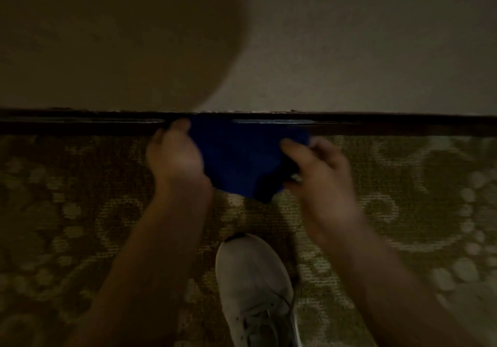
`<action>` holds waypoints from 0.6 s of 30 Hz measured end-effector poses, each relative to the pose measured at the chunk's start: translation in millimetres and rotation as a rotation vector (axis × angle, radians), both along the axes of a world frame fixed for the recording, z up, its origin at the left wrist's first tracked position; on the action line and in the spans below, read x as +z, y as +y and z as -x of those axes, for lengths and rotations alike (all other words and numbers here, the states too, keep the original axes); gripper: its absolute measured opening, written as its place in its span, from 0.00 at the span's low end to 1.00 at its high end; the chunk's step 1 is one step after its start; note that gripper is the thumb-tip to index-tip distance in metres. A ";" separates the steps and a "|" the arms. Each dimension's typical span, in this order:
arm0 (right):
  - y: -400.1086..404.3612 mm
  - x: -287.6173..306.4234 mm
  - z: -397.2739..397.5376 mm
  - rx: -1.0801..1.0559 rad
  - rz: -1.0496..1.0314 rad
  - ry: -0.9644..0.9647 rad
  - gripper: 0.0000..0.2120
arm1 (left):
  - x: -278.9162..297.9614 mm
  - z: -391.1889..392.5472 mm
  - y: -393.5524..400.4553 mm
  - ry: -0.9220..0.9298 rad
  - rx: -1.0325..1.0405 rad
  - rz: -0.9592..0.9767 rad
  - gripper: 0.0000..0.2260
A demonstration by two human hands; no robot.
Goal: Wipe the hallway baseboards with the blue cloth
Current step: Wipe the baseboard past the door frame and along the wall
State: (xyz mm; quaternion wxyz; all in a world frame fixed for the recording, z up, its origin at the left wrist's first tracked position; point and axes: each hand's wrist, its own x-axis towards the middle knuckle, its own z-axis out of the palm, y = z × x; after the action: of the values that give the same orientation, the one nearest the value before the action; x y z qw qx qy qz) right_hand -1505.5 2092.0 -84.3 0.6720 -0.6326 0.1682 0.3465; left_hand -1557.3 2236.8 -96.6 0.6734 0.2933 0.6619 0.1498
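A blue cloth [242, 158] hangs stretched between my two hands, just in front of the dark baseboard [390, 124] that runs across the view at the foot of the wall. My left hand [174, 155] grips the cloth's left edge with curled fingers. My right hand [320, 169] pinches its right edge between thumb and fingers. The cloth's top edge overlaps the baseboard in the view; whether it touches it I cannot tell. The picture is dim and blurred.
A beige wall [349, 50] rises above the baseboard, with a large rounded shadow on its left part. Patterned green and cream carpet [80, 212] covers the floor. My white laced shoe [255, 293] stands on the carpet below the cloth.
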 end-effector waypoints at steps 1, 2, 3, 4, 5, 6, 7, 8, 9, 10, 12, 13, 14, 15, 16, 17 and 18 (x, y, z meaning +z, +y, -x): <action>9.8 0.4 5.4 0.066 -0.017 -0.009 0.04 | -0.6 1.6 8.7 0.003 0.023 -0.018 0.23; 17.1 2.1 7.7 0.109 -0.017 -0.021 0.02 | -2.6 0.9 12.5 0.015 0.060 -0.043 0.24; 20.2 4.1 6.5 0.110 -0.015 -0.023 0.03 | -2.3 -3.0 10.7 0.044 0.101 -0.078 0.22; 18.2 7.0 1.9 0.078 -0.026 -0.017 0.05 | -4.2 -7.8 3.9 0.069 0.144 -0.079 0.21; 12.2 8.9 -4.8 0.024 -0.041 -0.018 0.07 | -4.2 -15.1 -3.7 0.056 0.176 -0.043 0.20; 4.4 11.3 -11.7 -0.034 -0.036 -0.038 0.09 | -6.0 -25.1 -14.8 0.013 0.217 0.017 0.20; -5.1 13.3 -18.0 -0.091 -0.012 -0.069 0.10 | -6.9 -34.6 -25.5 -0.030 0.238 0.073 0.20; -14.9 15.1 -23.5 -0.151 0.023 -0.099 0.10 | -5.2 -43.3 -38.9 -0.062 0.229 0.115 0.20; -25.1 16.4 -29.4 -0.216 0.060 -0.130 0.10 | -2.1 -52.0 -53.3 -0.077 0.200 0.148 0.20; -33.7 18.3 -35.3 -0.279 0.097 -0.158 0.10 | 0.3 -59.0 -66.6 -0.088 0.147 0.171 0.19; -48.2 20.3 -45.6 -0.375 0.178 -0.196 0.08 | 11.0 -64.2 -90.2 -0.122 0.028 0.213 0.20; -52.4 19.9 -48.7 -0.407 0.208 -0.197 0.07 | 15.0 -63.0 -94.9 -0.138 -0.015 0.228 0.20; -53.6 18.8 -49.2 -0.416 0.222 -0.185 0.05 | 12.9 -59.1 -92.5 -0.142 -0.030 0.218 0.19; -51.1 17.3 -47.4 -0.401 0.208 -0.163 0.05 | 10.8 -54.6 -83.9 -0.137 -0.027 0.192 0.18; -44.1 15.3 -43.5 -0.372 0.168 -0.136 0.05 | 6.4 -50.1 -72.8 -0.137 0.004 0.149 0.18; -35.0 12.7 -38.0 -0.324 0.117 -0.114 0.05 | 3.2 -46.0 -62.1 -0.130 0.042 0.123 0.20; -24.8 11.6 -31.9 -0.250 0.079 -0.108 0.05 | -0.6 -42.9 -53.7 -0.113 0.092 0.103 0.24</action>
State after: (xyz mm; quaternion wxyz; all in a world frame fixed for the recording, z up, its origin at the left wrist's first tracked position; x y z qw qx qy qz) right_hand -1473.6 2067.2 -72.8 0.6924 -0.6504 0.2230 0.2186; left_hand -1514.3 2183.1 -97.1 0.7163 0.2186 0.6424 0.1626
